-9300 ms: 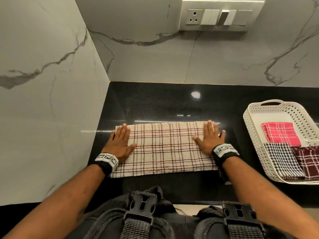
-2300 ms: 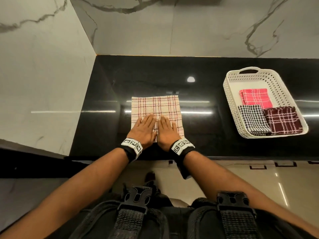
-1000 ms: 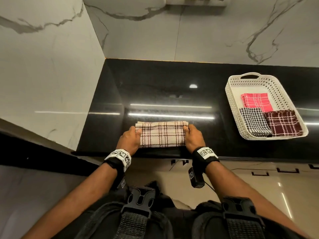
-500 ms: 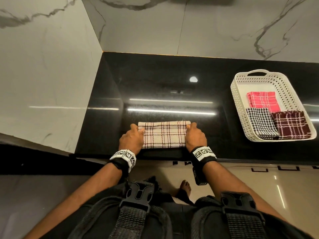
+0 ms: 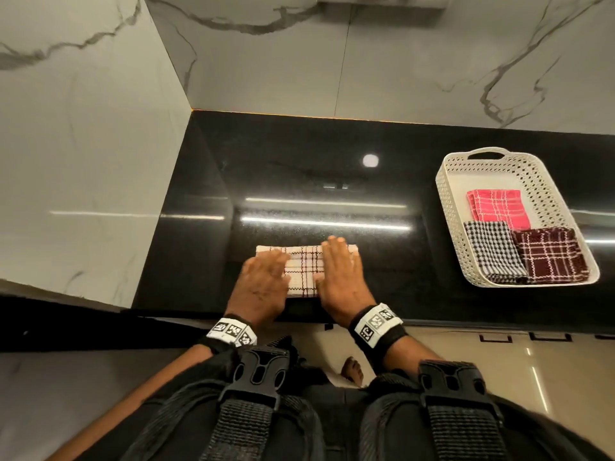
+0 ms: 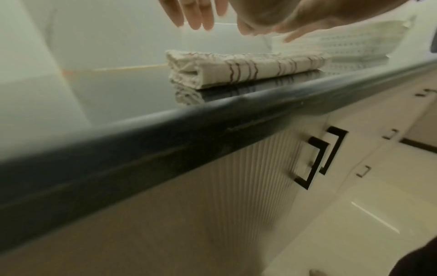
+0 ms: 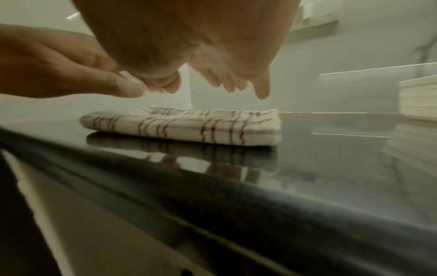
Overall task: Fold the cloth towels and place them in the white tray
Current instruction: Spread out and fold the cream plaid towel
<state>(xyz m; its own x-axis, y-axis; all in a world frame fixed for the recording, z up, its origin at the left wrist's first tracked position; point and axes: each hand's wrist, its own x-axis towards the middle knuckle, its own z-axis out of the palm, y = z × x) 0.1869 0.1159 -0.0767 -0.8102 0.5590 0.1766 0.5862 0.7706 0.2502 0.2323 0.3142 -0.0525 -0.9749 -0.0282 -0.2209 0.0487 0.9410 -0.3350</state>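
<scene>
A cream towel with dark red plaid lines (image 5: 303, 272) lies folded into a small thick rectangle near the front edge of the black counter. Both hands are above it with fingers straight: my left hand (image 5: 264, 271) over its left part, my right hand (image 5: 337, 261) over its right part. In the left wrist view the left hand (image 6: 197, 16) hovers clear of the towel (image 6: 236, 72). The right wrist view likewise shows the right hand (image 7: 227, 80) hanging a little above the towel (image 7: 184, 127), holding nothing. The white perforated tray (image 5: 449, 211) stands to the right.
In the tray lie a pink towel (image 5: 497, 212), a black-and-white checked towel (image 5: 491, 252) and a maroon plaid towel (image 5: 549, 256), all folded. Marble walls close the counter at the left and back. The rounded counter edge (image 6: 212, 130) runs just in front of the towel, with cabinet handles (image 6: 314, 160) below.
Half a second ago each hand gripped one end of the folded towel. Both have let go and moved inward over its top with fingers straightened. The towel lies where it was.
</scene>
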